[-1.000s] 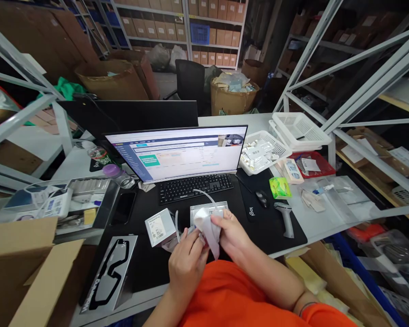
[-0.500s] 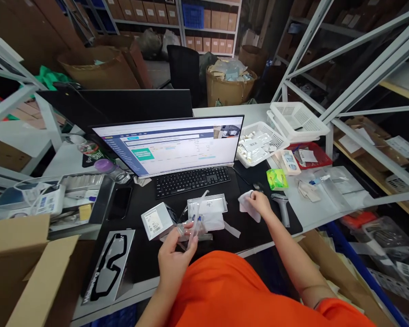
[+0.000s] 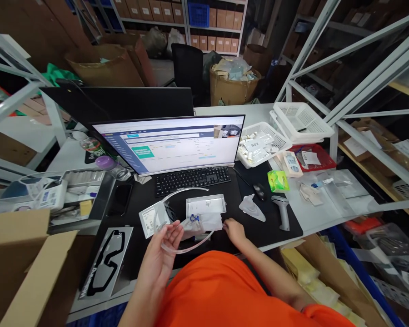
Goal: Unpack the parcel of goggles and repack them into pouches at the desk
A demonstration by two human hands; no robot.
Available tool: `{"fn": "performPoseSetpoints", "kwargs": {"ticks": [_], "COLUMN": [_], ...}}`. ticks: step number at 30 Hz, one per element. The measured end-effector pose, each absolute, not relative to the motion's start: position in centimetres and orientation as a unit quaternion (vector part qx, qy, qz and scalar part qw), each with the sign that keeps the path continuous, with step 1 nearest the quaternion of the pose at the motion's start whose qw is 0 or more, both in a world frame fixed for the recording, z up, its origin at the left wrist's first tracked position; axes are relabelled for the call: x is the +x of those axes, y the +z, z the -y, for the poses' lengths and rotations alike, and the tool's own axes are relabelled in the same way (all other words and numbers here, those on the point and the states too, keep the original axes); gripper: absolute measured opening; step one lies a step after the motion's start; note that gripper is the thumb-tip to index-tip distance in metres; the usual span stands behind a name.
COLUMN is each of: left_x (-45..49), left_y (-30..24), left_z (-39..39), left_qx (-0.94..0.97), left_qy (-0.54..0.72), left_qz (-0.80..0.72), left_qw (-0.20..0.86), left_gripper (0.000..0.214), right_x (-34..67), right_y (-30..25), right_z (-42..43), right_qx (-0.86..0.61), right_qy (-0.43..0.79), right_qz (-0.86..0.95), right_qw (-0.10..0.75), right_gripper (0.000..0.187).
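Observation:
My left hand [image 3: 162,252] is raised over the black desk mat [image 3: 150,254], palm up, with its fingers curled round a clear curved plastic piece [image 3: 180,218] that has a small blue part on it. My right hand [image 3: 233,229] rests low on the mat beside a white packet [image 3: 209,221], its fingers bent; whether it holds anything is hidden. A crumpled white wrapper [image 3: 251,206] lies on the mat right of the hands. A small white box [image 3: 150,218] and a flat silver tray [image 3: 206,204] sit just beyond my hands.
A monitor [image 3: 170,143] and black keyboard [image 3: 192,178] stand behind. A mouse [image 3: 259,190], barcode scanner [image 3: 283,211] and green packet [image 3: 277,180] lie to the right. White baskets [image 3: 303,120] hold small packets. A goggles box [image 3: 107,265] and cardboard box [image 3: 17,268] sit left.
My right hand left the white wrapper on the mat by the mouse and came back beside the packet. My left hand opened out, with the clear curved piece now spread wide.

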State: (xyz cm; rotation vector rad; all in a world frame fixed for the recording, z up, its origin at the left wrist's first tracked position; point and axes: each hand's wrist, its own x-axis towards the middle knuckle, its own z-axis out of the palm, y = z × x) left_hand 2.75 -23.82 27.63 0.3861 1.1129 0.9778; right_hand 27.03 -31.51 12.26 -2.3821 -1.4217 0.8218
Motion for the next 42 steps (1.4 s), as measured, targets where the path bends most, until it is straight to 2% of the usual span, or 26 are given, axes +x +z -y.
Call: {"fn": "performPoseSetpoints", "kwargs": {"ticks": [6,11,13,18,25,36,42], "left_x": [3.1,3.5,3.5,3.2,2.3,2.0,2.5], "left_y": [30.0,30.8,31.1,31.7,31.3,31.2,31.1], "left_z": [23.7,23.3,23.4,24.0,24.3,24.5,24.7], "left_qx": [0.048,-0.022,-0.037,-0.022,0.000,0.021,0.042], "left_qy": [0.420,0.375,0.353,0.347,0.348,0.348,0.394], "left_qz": [-0.531,-0.536,-0.537,-0.550,-0.545,-0.537,-0.544], "left_qw": [0.734,0.756,0.765,0.759,0.763,0.768,0.740], "left_gripper": [0.031,0.030,0.027,0.024,0.025,0.031,0.037], "right_x": [30.9,31.0,30.7,30.3,29.4,28.8,27.6], "right_y": [17.6,24.0,26.3,29.8,30.0,30.9,30.8], "right_z": [33.8,34.9,34.7,33.8,33.7,33.9,33.9], "right_qx": [-0.811,-0.698,-0.675,-0.631,-0.598,-0.563,-0.499], "right_qy": [0.256,0.295,0.265,0.126,0.021,-0.069,-0.090], "right_qz": [0.490,0.499,0.526,0.653,0.714,0.747,0.801], "right_qw": [0.194,0.420,0.445,0.400,0.363,0.348,0.319], "right_gripper": [0.024,0.029,0.024,0.019,0.020,0.023,0.038]}}
